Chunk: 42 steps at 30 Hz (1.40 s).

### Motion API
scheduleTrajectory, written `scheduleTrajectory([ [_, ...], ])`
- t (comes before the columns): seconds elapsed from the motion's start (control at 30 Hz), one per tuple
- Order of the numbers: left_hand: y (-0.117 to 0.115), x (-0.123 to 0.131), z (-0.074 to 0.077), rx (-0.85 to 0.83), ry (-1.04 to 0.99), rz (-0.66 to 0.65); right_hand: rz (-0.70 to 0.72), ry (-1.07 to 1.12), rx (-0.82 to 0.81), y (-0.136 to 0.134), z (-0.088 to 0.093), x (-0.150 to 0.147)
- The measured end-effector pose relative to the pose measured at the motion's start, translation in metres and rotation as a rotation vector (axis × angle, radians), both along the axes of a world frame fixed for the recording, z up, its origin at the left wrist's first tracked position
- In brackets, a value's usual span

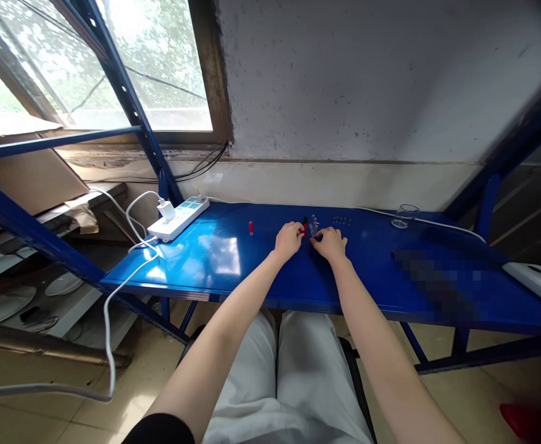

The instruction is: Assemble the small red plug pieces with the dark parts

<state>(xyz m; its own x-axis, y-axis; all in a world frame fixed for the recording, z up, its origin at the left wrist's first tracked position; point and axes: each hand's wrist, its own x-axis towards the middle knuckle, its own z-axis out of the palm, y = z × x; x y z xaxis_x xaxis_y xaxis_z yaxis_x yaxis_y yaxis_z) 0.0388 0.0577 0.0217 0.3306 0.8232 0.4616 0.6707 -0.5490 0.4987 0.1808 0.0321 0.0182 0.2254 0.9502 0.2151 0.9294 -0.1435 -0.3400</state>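
Note:
My left hand (289, 239) is closed in a pinch on a small red piece (304, 229) at the middle of the blue table. A small black part (305, 219) shows just beyond that piece. To its right stands a cluster of clear plastic (314, 223), too small to make out in detail. My right hand (331, 244) has its thumb and forefinger closed at the near side of this clear plastic, and its fingers partly hide it. A short red tube with a pale lower end (251, 228) stands apart, left of my left hand.
Several tiny pieces (342, 220) lie in a row beyond my right hand. A clear cup (404, 216) is at the back right. A white power strip (180, 219) with a plugged charger sits at the left. A blurred dark patch (432, 283) and a white object (538, 283) are at right.

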Motion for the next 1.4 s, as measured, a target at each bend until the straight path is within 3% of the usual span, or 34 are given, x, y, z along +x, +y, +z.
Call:
scheduleTrajectory([
  [0.17, -0.005, -0.018, 0.000, -0.015, -0.098, 0.011, -0.003, 0.004, -0.002, 0.001, 0.000, 0.000],
  [0.4, -0.016, -0.030, -0.005, -0.112, -0.385, 0.048, -0.025, 0.013, 0.028, 0.003, -0.005, -0.001],
  [0.9, -0.030, -0.037, -0.001, -0.111, -0.432, 0.024, -0.040, -0.006, 0.060, 0.002, -0.007, -0.004],
  [1.23, -0.028, -0.036, -0.002, -0.083, -0.451, 0.057, 0.215, -0.184, 0.080, -0.011, 0.009, -0.021],
  [1.4, -0.028, -0.037, -0.002, -0.069, -0.457, 0.079, 0.255, -0.190, 0.108, -0.012, 0.012, -0.024],
])
